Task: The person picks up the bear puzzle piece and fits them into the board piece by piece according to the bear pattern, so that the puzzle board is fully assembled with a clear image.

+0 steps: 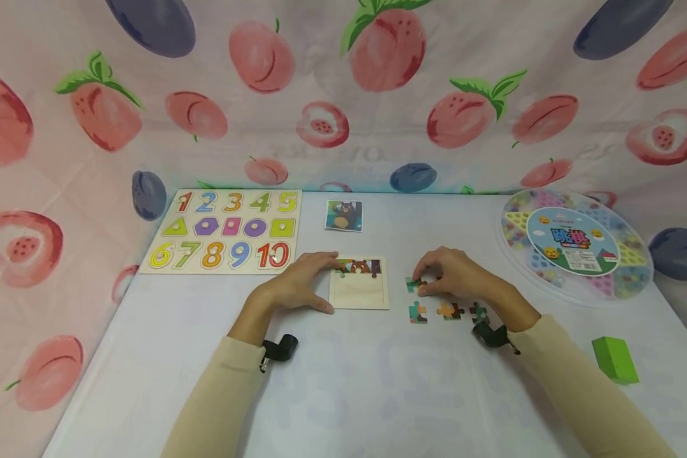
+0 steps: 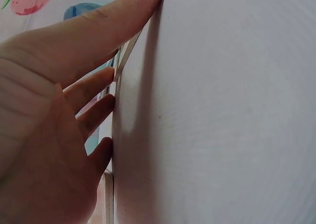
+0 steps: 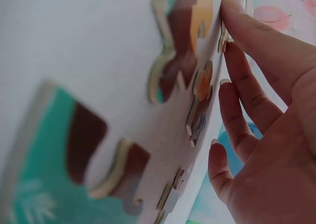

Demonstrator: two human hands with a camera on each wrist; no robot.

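Note:
A shallow wooden puzzle tray [image 1: 357, 294] lies mid-table, its top row filled with pieces showing a bear's head [image 1: 357, 266]. My left hand [image 1: 294, 283] touches the tray's left side, index finger at the upper corner and thumb at the lower one, fingers extended. To the tray's right, my right hand [image 1: 455, 273] pinches a green and brown jigsaw piece [image 1: 413, 284] between thumb and fingers, low over the table. Loose jigsaw pieces lie below that hand: a teal-orange one [image 1: 417, 313], an orange-brown one [image 1: 450, 311] and a dark teal one [image 1: 478, 312]. Their edges look thick in the right wrist view.
Behind the tray lies a small bear picture card [image 1: 343, 216]. A number-and-shape board [image 1: 220, 232] sits at the back left. At the back right is a round Chinese checkers set [image 1: 575, 245]; a green block [image 1: 615, 360] stands nearer on the right. Fruit-print cloth hangs behind.

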